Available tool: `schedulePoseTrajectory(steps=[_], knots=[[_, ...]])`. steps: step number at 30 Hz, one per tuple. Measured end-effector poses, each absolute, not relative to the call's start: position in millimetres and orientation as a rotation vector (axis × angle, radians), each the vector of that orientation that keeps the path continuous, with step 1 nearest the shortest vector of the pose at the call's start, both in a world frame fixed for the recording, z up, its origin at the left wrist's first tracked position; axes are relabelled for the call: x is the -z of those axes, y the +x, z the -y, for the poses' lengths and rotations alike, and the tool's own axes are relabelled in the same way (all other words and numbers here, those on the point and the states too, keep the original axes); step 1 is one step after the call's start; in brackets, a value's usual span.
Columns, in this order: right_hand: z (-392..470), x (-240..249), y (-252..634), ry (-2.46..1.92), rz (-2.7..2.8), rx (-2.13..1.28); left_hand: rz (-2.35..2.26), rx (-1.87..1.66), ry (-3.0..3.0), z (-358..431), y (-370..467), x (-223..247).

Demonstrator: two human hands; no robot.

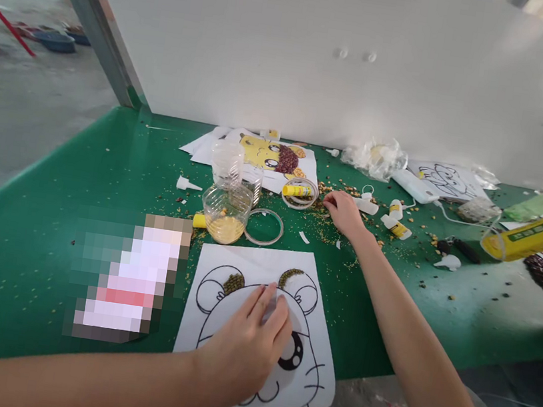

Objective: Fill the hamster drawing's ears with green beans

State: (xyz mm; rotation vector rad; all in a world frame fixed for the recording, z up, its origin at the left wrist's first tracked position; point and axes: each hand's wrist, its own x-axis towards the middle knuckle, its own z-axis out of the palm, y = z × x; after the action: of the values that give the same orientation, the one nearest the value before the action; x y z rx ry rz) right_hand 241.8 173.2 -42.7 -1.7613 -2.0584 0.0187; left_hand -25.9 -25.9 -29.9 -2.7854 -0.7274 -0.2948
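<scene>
My left hand (pixel 250 338) rests on a white sheet with a printed cartoon animal face (pixel 316 317), fingers stretched toward the top of the head and slightly apart. Dark greenish seeds (pixel 234 284) fill part of the left ear, and a curved strip of similar seeds (pixel 289 277) lines the right ear. Farther off, my right hand (pixel 343 212) reaches to loose seeds (pixel 322 221) scattered on the green table (pixel 153 180). Its fingers are drawn together at the fingertips; whatever lies between them is too small to make out.
A clear plastic jar (pixel 226 214) with yellow grains stands beyond the sheet, beside a ring lid (pixel 265 227). A yellow glue stick (pixel 296 191) lies by a partly seed-covered picture (pixel 268 156). Small glue bottles (pixel 396 228), a white power bank (pixel 415 186) and a yellow bag (pixel 540 231) are rightward.
</scene>
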Motion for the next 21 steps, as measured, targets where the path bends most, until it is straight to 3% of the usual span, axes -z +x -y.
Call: schedulePoseTrajectory(steps=[11,21], knots=[[-114,3,205,-1.619,2.056,-0.133,0.71,0.336,-2.796,26,-26,34],[0,20,157,-1.397,2.138,-0.708,0.692,0.354,-2.834,27,-27,32]])
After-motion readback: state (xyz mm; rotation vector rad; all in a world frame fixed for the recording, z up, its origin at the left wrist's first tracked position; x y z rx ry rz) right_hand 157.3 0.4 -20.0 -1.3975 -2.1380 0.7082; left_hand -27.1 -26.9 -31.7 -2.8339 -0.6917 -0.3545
